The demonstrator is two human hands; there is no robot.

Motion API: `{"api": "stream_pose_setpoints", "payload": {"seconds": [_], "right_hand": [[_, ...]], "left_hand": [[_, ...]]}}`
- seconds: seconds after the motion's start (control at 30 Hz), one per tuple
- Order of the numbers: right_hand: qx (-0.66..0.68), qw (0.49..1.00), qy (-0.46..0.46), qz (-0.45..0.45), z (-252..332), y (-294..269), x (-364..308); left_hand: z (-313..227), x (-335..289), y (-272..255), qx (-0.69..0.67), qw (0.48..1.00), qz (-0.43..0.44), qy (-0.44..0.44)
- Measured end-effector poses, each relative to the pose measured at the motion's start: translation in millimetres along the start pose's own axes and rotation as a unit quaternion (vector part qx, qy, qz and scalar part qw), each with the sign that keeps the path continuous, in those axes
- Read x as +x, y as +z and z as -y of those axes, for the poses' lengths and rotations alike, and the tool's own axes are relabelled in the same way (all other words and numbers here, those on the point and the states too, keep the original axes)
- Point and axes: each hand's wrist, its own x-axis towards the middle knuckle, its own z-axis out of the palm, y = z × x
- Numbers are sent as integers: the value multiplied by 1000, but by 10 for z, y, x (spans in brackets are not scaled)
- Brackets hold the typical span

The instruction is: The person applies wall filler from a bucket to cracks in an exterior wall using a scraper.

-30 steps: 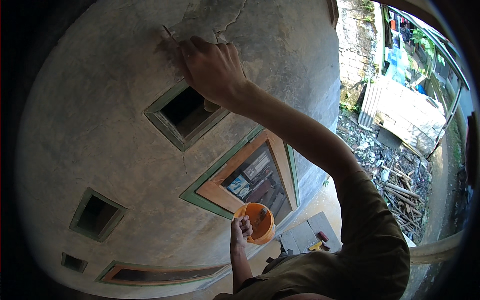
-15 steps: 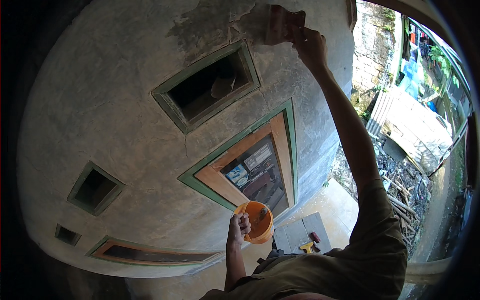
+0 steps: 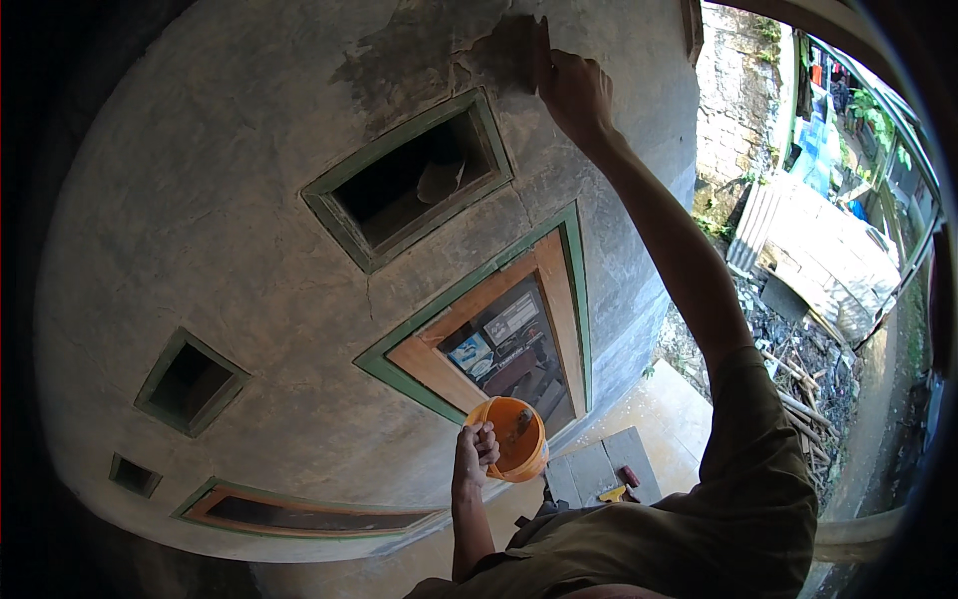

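My right hand (image 3: 576, 93) is stretched up against the grey plastered wall (image 3: 230, 230), gripping a flat reddish-brown float (image 3: 544, 45) that shows edge-on. The float presses at the edge of a darker, wet-looking patch of plaster (image 3: 439, 50). Low in the view, my left hand (image 3: 473, 456) grips the rim of a small orange bowl (image 3: 519, 439) with a tool or some mix inside, held away from the wall.
A green-framed vent opening (image 3: 409, 180) sits just under the patch. A green and wood framed window (image 3: 499, 344) and smaller vents (image 3: 185, 379) lie below. Rubble and corrugated sheets (image 3: 808, 250) are at the right. Grey slabs with small tools (image 3: 604, 474) lie on the ground.
My right hand has swept rightward across the upper wall with the float, which now shows edge-on. The view has shifted. The left hand still holds the orange bowl in the same place.
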Motion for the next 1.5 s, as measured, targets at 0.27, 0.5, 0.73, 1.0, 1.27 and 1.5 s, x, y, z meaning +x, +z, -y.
{"api": "stream_pose_setpoints", "payload": {"seconds": [0.27,0.5,0.73,1.0,1.27,1.5], "right_hand": [[133,984,-109,-33,672,-49,-261],[396,896,195,-42,-169,24,-438],[423,869,249,-71,-587,-217,380],[-111,891,-253,-362,-640,-438,1722],[-20,904,-318,-286,-1036,-310,2249],[-31,937,-260,-231,-999,-127,2417]], "left_hand": [[-187,54,12,18,1000,7,9],[-242,98,-44,35,999,5,6],[-267,125,-81,38,999,7,-2],[-236,216,-59,30,999,24,-6],[-266,459,133,38,998,31,-33],[-276,616,188,17,999,27,-41]]}}
